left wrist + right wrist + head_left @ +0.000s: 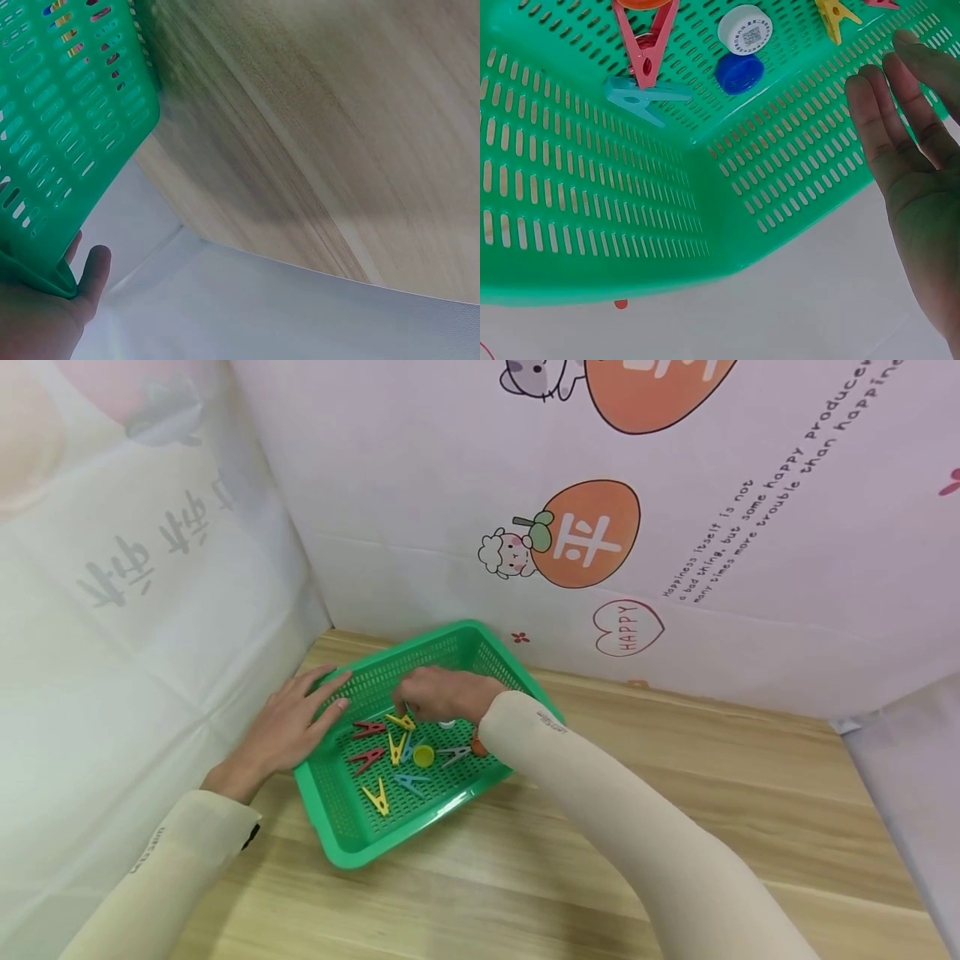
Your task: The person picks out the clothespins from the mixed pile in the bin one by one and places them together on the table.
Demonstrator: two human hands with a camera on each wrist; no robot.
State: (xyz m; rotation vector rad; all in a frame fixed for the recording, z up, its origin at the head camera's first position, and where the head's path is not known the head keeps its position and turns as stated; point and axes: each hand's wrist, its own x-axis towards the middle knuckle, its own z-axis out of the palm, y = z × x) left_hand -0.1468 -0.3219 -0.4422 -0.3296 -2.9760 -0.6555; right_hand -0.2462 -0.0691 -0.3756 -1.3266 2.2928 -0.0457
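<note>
Yellow plastic spring clip (402, 722): one, lying on the floor of a green rectangular perforated plastic basket (442, 814), directly below the right hand's fingertips. Right hand (442, 693): inside the basket, grip narrow, fingers loosely bent, nothing visible between them; contact with the clip cannot be told. Left hand (288, 718): fingers spread across the basket's rim. Nearby: two red plastic clips (366, 761) to the left, a round yellow cap (423, 756) nearer the viewer. Support: light wood-grain table (750, 760).
</note>
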